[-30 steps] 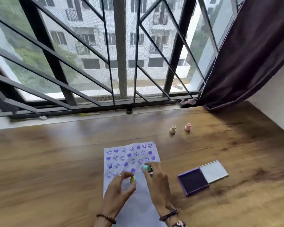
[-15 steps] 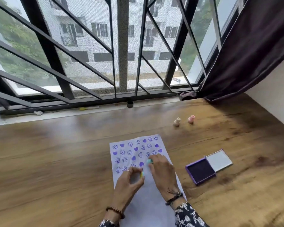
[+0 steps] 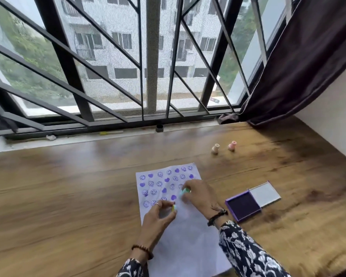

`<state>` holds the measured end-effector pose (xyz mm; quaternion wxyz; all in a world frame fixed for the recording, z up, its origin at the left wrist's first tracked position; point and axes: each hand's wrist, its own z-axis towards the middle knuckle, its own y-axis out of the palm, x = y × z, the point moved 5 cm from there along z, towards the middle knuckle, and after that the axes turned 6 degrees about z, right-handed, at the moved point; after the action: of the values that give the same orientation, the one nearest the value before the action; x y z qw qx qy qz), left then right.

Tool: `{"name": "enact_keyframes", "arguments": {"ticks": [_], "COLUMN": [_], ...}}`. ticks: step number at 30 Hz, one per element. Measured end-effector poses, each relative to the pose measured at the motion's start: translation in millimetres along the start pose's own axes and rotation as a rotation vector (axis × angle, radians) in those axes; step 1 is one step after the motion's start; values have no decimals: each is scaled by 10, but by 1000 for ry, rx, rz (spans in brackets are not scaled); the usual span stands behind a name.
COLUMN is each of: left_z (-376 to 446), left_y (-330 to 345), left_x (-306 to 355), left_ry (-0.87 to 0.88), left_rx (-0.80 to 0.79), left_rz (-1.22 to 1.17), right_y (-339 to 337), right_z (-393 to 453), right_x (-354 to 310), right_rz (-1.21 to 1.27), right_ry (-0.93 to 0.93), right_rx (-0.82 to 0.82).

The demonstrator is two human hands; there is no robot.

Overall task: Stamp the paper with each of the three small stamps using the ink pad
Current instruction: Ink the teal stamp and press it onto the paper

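A wooden table [image 3: 68, 196] beneath a barred window carries a sheet of paper [image 3: 188, 236] at lower centre, its upper part covered in purple smileys and hearts. The right hand [image 3: 198, 194] pinches a teal stamp [image 3: 185, 191] over the prints; the left hand [image 3: 158, 214] grips a yellow-green stamp [image 3: 174, 208]. The ink pad [image 3: 243, 204] lies open at right, its lid [image 3: 265, 193] alongside. Cream [image 3: 215, 148] and pink stamps [image 3: 232, 145] stand upright near the window.

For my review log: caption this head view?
Right hand presses teal stamp onto purple-stamped white paper; left hand holds yellow stamp.
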<state>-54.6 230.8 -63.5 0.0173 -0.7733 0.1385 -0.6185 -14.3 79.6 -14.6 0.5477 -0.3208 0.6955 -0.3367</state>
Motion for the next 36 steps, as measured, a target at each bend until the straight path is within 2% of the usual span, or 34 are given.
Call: {"name": "enact_keyframes", "arguments": {"ticks": [3, 4, 5, 7, 14, 27, 36], "left_z": [5, 2, -5, -11, -99, -148, -44], "left_y": [-36, -55, -73, -90, 183, 611, 866], "left_x": [18, 24, 38, 92, 479, 885, 965], "left_ry": [8, 9, 10, 10, -77, -80, -39], "left_rx": [4, 16, 30, 50, -30, 16, -33], "left_rz": [-3, -13, -35, -92, -492, -561, -505], "right_y": [-101, -92, -86, -107, -432, -978, -1145], "right_z": [-173, -246, -315, -452, -717, -658, -604], "right_x": [232, 293, 337, 369, 271, 388, 593], "right_rz": [900, 1126, 1271, 1379, 1310, 972, 986], "right_ry": [295, 359, 394, 394, 151, -63, -100], "right_rx": [119, 124, 114, 52, -20, -55, -1]}}
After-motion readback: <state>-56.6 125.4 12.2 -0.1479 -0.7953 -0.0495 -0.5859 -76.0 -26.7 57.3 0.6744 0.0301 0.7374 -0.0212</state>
